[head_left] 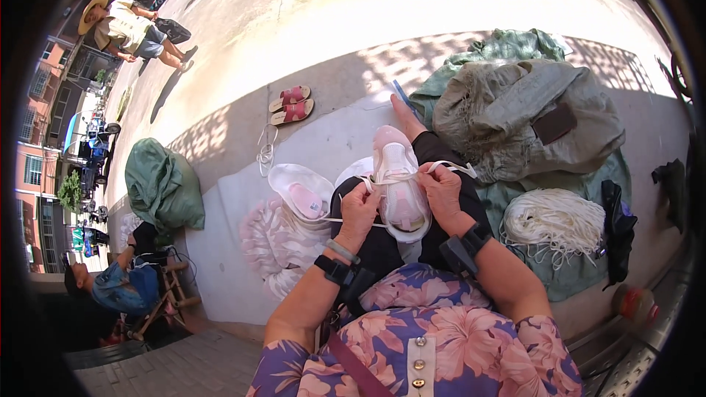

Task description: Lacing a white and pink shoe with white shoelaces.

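Observation:
A white and pink sneaker [404, 202] rests on my lap with its toe pointing away from me. White shoelace [401, 176] crosses over its tongue. My left hand [358, 209] pinches the lace at the shoe's left side, and a loose end trails below that hand. On the right side my right hand [443, 190] grips the other part of the lace, its free end sticking out to the right. Left of my lap lies a second white shoe [300, 191] with a pink insole, next to a heap of pale pink and white shoe parts [276, 246].
At right, a bundle of white laces [553, 222] lies on green cloth by a large grey-green sack [507, 114]. Red slippers [292, 105] stand ahead. A green sack [163, 184] and a seated person [125, 287] are left; another person [132, 29] walks beyond.

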Demonstrator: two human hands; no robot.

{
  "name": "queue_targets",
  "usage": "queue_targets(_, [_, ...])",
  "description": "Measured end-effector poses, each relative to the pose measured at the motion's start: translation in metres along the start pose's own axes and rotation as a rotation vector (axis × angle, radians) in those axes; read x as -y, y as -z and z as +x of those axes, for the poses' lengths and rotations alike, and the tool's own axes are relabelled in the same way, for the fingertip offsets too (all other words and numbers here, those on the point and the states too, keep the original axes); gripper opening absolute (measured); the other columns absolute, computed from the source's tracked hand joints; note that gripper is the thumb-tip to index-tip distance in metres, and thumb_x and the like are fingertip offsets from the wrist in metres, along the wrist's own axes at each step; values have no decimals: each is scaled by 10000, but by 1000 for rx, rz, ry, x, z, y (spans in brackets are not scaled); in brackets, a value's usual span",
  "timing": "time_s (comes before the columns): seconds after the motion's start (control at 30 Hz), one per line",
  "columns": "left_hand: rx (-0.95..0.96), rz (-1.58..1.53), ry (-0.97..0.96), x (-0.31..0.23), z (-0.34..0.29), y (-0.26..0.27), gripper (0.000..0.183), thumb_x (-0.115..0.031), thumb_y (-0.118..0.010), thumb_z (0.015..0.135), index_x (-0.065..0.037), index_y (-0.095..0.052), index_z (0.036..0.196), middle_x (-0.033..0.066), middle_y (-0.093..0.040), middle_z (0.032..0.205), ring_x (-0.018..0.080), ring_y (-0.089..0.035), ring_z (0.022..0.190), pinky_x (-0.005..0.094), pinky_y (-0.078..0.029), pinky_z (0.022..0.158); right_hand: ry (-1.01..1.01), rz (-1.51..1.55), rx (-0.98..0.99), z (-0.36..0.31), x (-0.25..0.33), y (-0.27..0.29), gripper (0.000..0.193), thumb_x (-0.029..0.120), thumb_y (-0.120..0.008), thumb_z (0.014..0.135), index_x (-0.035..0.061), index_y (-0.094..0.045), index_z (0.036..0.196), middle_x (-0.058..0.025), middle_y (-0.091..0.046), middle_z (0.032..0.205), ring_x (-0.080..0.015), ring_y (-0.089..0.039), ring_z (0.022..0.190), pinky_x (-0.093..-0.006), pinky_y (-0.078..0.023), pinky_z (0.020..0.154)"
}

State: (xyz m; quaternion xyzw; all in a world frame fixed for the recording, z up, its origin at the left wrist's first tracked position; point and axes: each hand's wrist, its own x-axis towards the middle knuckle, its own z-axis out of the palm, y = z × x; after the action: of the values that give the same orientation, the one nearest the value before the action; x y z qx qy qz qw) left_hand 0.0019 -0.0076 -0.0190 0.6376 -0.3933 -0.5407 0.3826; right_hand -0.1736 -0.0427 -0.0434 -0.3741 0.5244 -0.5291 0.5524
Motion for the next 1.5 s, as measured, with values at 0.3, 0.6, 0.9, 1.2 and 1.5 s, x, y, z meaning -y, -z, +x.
queue_targets(0.3, [-83, 92, -79, 7, 18, 3, 134, -141, -543, 881, -25, -602, 912, -32, -567, 803, 33, -472, 743, 190, -396, 678, -33, -25, -22, 2, -1, -1, 39, -2, -615, 748, 15, -616, 783, 31, -538, 624, -34, -467, 561, -192, -384, 504])
queue_targets(0.6, [-72, 40, -128, 10, 11, -3, 146, -166, -545, 890, -33, -601, 919, -41, -562, 792, 17, -466, 723, 172, -387, 645, -32, 11, 7, 3, -3, 0, 34, 6, -613, 754, 17, -622, 784, 37, -540, 636, -41, -473, 574, -196, -400, 522])
queue_targets(0.9, [-270, 212, -263, 14, 13, -9, 190, -192, -550, 881, -24, -578, 799, -41, -506, 662, 37, -406, 605, 211, -355, 530, 586, -612, 80, 9, -9, -5, 31, 24, -622, 744, 22, -616, 774, -56, -595, 651, -177, -567, 573, -273, -428, 531])
queue_targets(1.2, [-347, 335, -323, 9, 16, -14, 181, -171, -556, 858, -9, -555, 776, 0, -490, 620, 59, -397, 592, 246, -365, 529, 444, -734, 43, 3, 3, 0, 174, 141, -666, 690, 57, -603, 828, -57, -558, 650, -252, -531, 664, -364, -422, 608])
queue_targets(1.5, [-335, 387, -307, 7, 21, -16, 160, -140, -564, 817, 1, -513, 763, 133, -537, 705, 282, -539, 616, 355, -424, 569, 492, -693, 44, -4, 1, 12, 148, 68, -625, 703, 48, -573, 839, -79, -568, 675, -269, -548, 662, -370, -436, 602])
